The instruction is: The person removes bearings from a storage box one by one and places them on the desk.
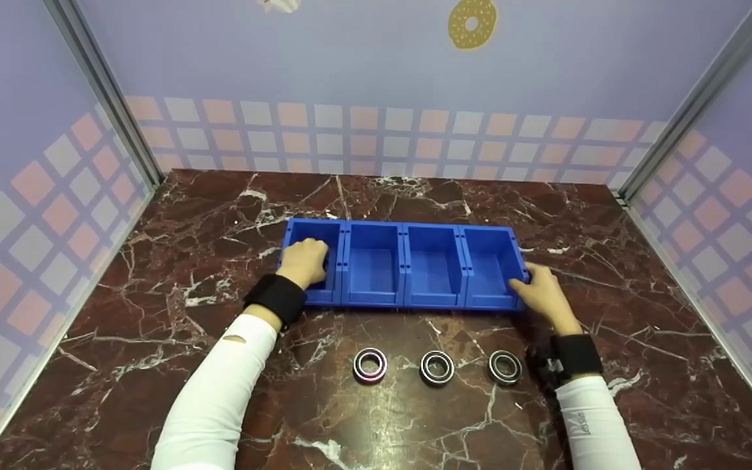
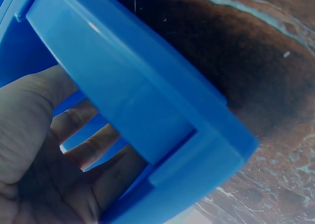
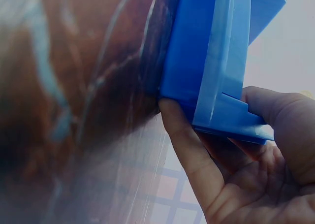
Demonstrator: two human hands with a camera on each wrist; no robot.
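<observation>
Four joined blue storage bins (image 1: pixel 373 271) stand in a row on the table. My left hand (image 1: pixel 305 261) reaches down into the leftmost bin, knuckles bent; its fingers (image 2: pixel 91 145) are partly hidden behind the bin's front lip (image 2: pixel 113 81). I cannot tell whether it holds anything. At the other end, my right hand (image 1: pixel 541 292) grips the front outer corner of the rightmost bin (image 3: pixel 229 108), thumb over the edge and fingers against the outside. In front of the bins lie three ring-shaped ball bearings: a left one (image 1: pixel 370 365), a middle one (image 1: pixel 437 368) and a right one (image 1: pixel 504 367).
The marbled dark red table (image 1: pixel 219 391) reaches back to a patterned wall (image 1: pixel 389 72). Similar panels close in the left and right sides, with grey metal posts (image 1: pixel 108 98) at the back corners.
</observation>
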